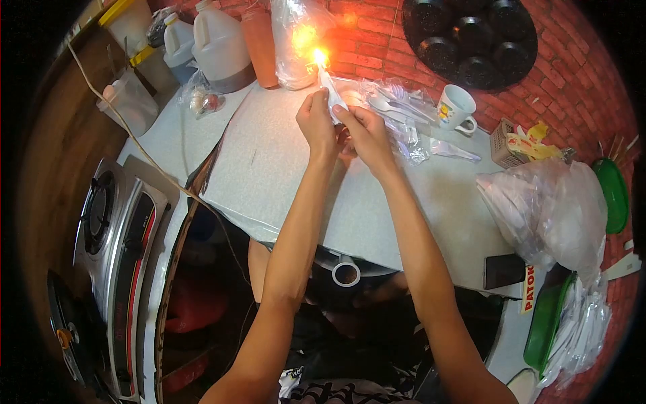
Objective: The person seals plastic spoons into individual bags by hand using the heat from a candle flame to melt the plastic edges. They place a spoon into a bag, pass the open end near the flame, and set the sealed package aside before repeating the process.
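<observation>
My left hand [317, 126] and my right hand [368, 135] are close together over the far part of the table, both pinching a narrow white plastic packet [334, 98]. Its upper end points at a bright orange flame [319, 58]; glare hides whether they touch. What bears the flame cannot be made out. A small brownish glassy thing [345, 143] shows partly between my wrists. Right of my hands lie white plastic spoons and forks [397, 108] in clear plastic, and a wrapped white packet [455, 151].
A printed mug [452, 104] and a small basket [506, 143] stand at the right, near a large plastic bag [545, 209] and a phone [504, 271]. Jugs [219, 47] line the back left. A gas stove [121, 269] is at the left; a cable [145, 151] crosses there.
</observation>
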The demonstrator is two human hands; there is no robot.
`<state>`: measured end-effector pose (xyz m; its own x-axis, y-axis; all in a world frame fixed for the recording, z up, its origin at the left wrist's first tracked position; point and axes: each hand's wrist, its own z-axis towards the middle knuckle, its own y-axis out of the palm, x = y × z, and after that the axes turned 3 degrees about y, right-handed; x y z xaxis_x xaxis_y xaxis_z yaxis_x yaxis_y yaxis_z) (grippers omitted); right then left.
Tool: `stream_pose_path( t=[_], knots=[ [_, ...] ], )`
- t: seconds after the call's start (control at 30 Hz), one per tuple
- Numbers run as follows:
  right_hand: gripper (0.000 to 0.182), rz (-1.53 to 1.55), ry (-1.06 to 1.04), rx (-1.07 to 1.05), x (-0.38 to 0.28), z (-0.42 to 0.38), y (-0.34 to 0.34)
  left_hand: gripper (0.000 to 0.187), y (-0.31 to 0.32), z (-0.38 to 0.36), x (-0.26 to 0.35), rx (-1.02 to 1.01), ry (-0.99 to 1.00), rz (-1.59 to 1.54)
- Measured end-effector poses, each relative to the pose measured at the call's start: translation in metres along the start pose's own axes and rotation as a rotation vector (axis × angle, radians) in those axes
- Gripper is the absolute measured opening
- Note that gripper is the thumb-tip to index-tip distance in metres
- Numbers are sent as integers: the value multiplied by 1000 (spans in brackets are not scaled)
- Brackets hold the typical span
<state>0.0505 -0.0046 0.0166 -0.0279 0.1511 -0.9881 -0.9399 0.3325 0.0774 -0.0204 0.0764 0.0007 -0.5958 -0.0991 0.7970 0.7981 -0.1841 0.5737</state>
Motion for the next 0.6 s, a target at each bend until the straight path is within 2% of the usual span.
stream_pose_path(
  t=[0.17, 0.6],
  knots=[
    [39, 14, 16, 5, 1, -1, 3, 22, 2, -2, 3, 63, -29, 29],
    [42, -14, 44, 2, 0, -3, 5, 23, 1, -4, 11, 70, -38, 25]
  ],
)
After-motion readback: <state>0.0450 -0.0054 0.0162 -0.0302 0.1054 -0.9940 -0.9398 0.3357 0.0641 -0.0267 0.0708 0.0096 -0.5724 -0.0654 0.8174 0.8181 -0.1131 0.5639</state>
